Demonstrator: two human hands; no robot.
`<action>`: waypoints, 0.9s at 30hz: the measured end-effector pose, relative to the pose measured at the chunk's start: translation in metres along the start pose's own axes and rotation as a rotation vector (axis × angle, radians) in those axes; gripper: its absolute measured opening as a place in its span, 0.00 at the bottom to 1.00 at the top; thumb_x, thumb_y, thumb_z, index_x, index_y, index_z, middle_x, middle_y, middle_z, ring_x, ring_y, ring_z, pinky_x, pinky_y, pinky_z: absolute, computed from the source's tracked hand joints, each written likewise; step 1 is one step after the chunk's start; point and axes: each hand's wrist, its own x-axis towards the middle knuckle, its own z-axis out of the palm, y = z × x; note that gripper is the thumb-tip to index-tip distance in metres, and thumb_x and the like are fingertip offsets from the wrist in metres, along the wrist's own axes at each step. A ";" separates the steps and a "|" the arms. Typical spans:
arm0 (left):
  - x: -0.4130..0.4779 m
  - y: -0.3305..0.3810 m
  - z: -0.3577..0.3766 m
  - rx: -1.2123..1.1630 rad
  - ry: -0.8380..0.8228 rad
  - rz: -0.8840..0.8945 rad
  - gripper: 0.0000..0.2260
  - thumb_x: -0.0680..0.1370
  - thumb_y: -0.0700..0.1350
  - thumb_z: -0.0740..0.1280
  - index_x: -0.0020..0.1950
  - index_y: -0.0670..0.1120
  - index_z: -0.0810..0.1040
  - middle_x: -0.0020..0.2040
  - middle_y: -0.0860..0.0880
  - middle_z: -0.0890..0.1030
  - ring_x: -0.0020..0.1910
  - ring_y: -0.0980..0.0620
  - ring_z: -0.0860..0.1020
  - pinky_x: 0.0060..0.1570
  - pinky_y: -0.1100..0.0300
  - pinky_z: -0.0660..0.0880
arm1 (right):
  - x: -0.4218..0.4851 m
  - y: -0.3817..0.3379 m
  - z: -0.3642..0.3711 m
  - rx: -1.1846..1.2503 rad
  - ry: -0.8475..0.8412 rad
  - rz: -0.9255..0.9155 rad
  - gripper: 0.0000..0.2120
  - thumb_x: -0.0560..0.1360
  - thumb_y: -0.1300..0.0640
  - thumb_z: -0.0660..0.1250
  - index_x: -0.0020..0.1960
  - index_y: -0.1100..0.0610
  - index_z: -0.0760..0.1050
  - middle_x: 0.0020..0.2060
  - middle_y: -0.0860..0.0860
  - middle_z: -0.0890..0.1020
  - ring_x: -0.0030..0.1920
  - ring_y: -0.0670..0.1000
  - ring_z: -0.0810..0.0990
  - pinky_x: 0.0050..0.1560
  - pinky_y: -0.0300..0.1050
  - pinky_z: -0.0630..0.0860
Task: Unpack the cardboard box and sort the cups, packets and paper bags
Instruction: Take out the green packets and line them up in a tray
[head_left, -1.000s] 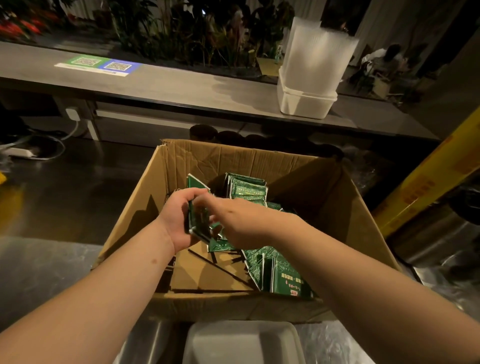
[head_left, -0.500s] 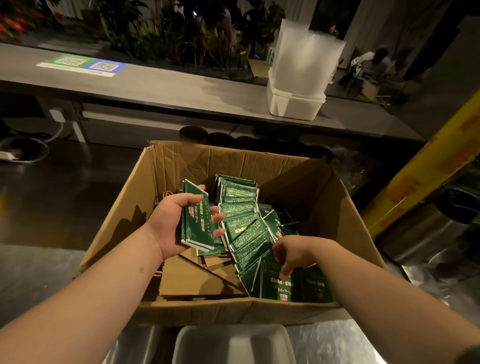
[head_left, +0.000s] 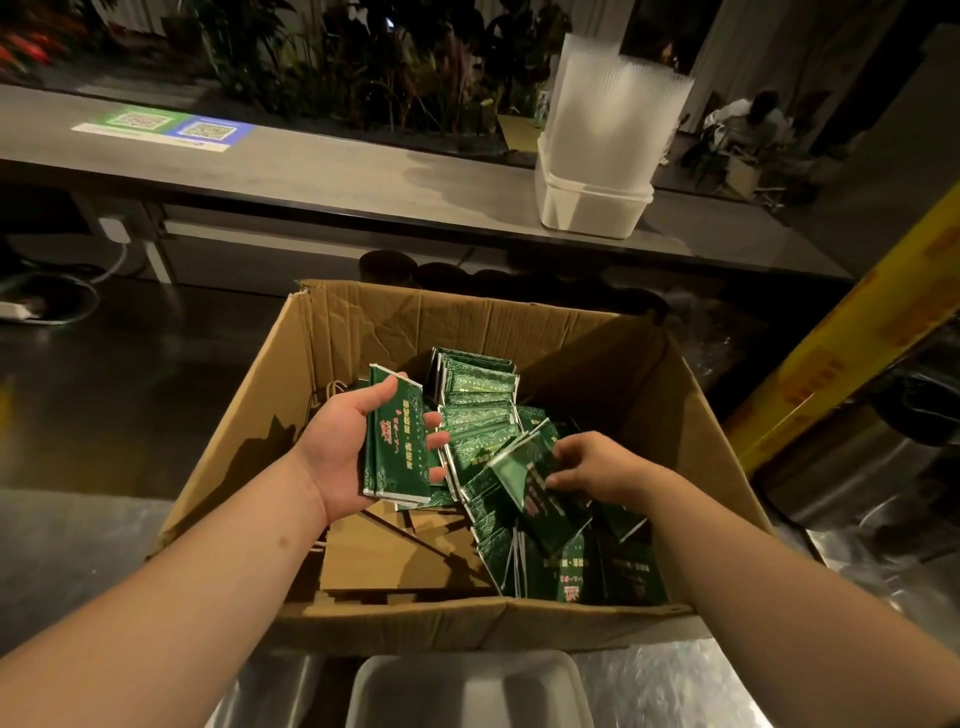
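Observation:
An open cardboard box (head_left: 363, 623) stands in front of me on a steel counter. Inside lie several green packets (head_left: 483, 415) in a loose heap, and flat brown paper bags (head_left: 384, 551) on the box's left floor. My left hand (head_left: 343, 441) is palm up over the left half and grips a small stack of green packets (head_left: 396, 441) between thumb and fingers. My right hand (head_left: 592, 467) reaches into the heap and pinches a few more green packets (head_left: 524, 478), lifted and tilted.
A white tub (head_left: 592, 202) holding stacked clear plastic cups (head_left: 613, 109) stands on the grey counter behind the box. Dark round lids or cups (head_left: 387, 265) sit just behind the box. A white tray (head_left: 467, 691) lies at the near edge. A yellow roll (head_left: 852, 343) leans at right.
My right hand left the left hand, dipped to the heap's near side, and now lifts a few packets. The left hand turned palm up with its stack and has stayed there.

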 end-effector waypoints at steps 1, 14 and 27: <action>0.000 0.000 0.000 -0.003 -0.001 0.005 0.21 0.84 0.56 0.59 0.64 0.41 0.80 0.68 0.36 0.78 0.66 0.36 0.78 0.68 0.32 0.70 | -0.002 -0.002 -0.001 0.130 0.013 0.020 0.06 0.79 0.61 0.71 0.55 0.60 0.80 0.50 0.55 0.86 0.51 0.54 0.86 0.56 0.53 0.82; -0.020 0.002 0.011 0.069 -0.124 -0.045 0.19 0.78 0.53 0.64 0.53 0.41 0.88 0.58 0.35 0.83 0.55 0.35 0.83 0.63 0.38 0.74 | -0.018 -0.124 0.046 0.685 -0.158 -0.085 0.08 0.77 0.59 0.73 0.46 0.60 0.74 0.46 0.57 0.85 0.42 0.54 0.86 0.42 0.46 0.84; -0.010 0.000 0.008 -0.067 -0.145 -0.093 0.20 0.77 0.48 0.65 0.64 0.37 0.81 0.58 0.36 0.79 0.55 0.39 0.78 0.69 0.37 0.70 | -0.017 0.006 -0.028 -0.577 -0.202 0.245 0.13 0.77 0.62 0.72 0.60 0.54 0.80 0.55 0.51 0.82 0.55 0.51 0.82 0.58 0.49 0.82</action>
